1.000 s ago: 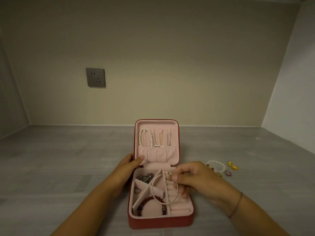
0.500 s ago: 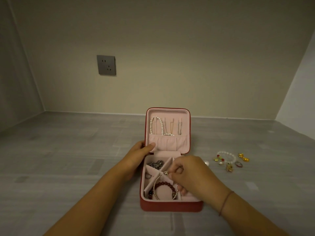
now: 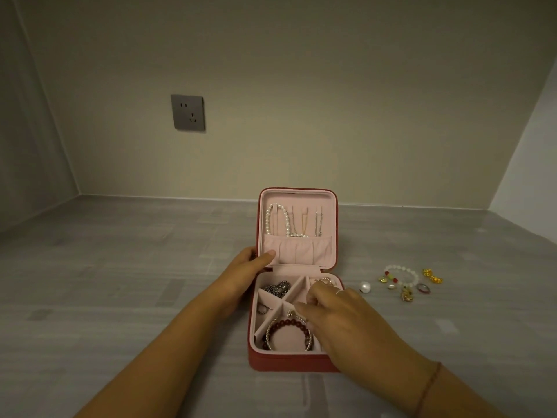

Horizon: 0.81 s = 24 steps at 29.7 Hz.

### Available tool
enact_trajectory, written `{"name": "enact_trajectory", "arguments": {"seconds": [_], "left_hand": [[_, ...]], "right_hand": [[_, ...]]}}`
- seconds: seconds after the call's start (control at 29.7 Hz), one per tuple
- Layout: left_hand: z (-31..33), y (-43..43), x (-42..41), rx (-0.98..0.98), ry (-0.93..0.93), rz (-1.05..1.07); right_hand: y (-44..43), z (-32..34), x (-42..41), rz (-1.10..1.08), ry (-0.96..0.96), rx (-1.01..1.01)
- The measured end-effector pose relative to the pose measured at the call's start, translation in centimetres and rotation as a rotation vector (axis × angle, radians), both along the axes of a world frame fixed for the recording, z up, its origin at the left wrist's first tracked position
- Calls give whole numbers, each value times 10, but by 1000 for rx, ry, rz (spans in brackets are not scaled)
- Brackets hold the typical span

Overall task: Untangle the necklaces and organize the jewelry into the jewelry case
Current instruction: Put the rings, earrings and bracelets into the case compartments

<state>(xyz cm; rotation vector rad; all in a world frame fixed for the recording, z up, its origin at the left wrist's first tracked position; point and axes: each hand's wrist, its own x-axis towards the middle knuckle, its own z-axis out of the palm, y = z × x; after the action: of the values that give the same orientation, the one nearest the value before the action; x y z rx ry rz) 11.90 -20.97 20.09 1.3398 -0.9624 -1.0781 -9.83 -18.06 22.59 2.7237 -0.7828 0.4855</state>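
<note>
A red jewelry case (image 3: 289,362) with pink lining stands open on the grey surface. In its raised lid hang a pearl necklace (image 3: 268,218) and thin chains (image 3: 304,224) above a gathered pocket. My left hand (image 3: 244,273) grips the lid's left edge, thumb on the pocket. In the front compartment a silver bracelet (image 3: 308,342) lies over a red bead bracelet (image 3: 272,330). My right hand (image 3: 340,318) hovers over the tray and pinches the silver bracelet at its clasp. A dark chain (image 3: 275,289) fills the back-left compartment. The hand hides the right side of the tray.
Loose jewelry lies to the right of the case: a single pearl (image 3: 364,287), a white bead bracelet with charms (image 3: 402,274), gold pieces (image 3: 432,276) and a small ring (image 3: 423,288). A wall with a socket (image 3: 188,113) stands behind.
My right hand has lowered the silver bracelet from above the tray into the front compartment, onto the red bead bracelet. The view has shifted; my left hand stays on the lid.
</note>
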Motion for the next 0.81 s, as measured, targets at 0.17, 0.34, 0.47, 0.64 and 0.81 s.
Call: {"name": "enact_trajectory", "arguments": {"seconds": [0.17,0.34,0.47,0.64,0.81], "left_hand": [[1,1,-1,2,-8,9],[2,2,-1,8,-12,13],[3,4,-1,15,-1,9],[6,5,-4,14,-16,9],[7,5,-5,23,-41,23]], "right_hand": [[1,-6,-7,94,-57,56],[-3,3,-5,102,38,240],[-15,14,-19,129,-165,412],[-93,23,-68,-282,-470,442],[-136,16,-98,-571,-351,571]]}}
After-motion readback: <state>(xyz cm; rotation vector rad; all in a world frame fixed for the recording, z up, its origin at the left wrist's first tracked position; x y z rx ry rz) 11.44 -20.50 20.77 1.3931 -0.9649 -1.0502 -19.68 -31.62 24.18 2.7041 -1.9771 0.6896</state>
